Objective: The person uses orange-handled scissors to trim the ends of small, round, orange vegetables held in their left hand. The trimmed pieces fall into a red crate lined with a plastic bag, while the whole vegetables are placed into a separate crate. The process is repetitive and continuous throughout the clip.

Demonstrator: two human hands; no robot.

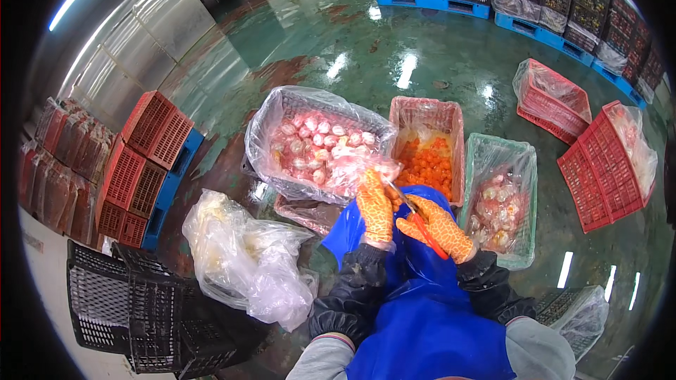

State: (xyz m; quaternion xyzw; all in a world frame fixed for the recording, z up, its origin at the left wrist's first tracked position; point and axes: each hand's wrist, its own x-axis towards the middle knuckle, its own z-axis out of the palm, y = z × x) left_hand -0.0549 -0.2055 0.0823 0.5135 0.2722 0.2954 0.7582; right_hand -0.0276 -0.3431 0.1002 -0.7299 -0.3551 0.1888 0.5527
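Note:
My left hand (pixel 376 208), in an orange patterned glove, is at the near right corner of a plastic-lined crate (pixel 269 116). Its fingers are closed on a soft, pale pink piece (pixel 388 167), partly hidden by the glove. Several whitish round pieces (pixel 323 127) with red streaks fill that crate. In my right hand (pixel 441 227), gloved alike, are scissors (pixel 425 232) with red handles, their blades pointing at my left fingers. Just beyond my hands, orange yolk-like balls (pixel 425 163) lie in yellowish liquid in a red crate (pixel 426 103).
A green lined crate (pixel 528 179) with pale, reddish pieces stands at right. Red crates (pixel 602 174) sit farther right. Crumpled plastic sheeting (pixel 243 253) and black crates (pixel 127 306) are at left. Loaded blue pallets (pixel 433 1) line the back. The green floor (pixel 364 63) looks wet.

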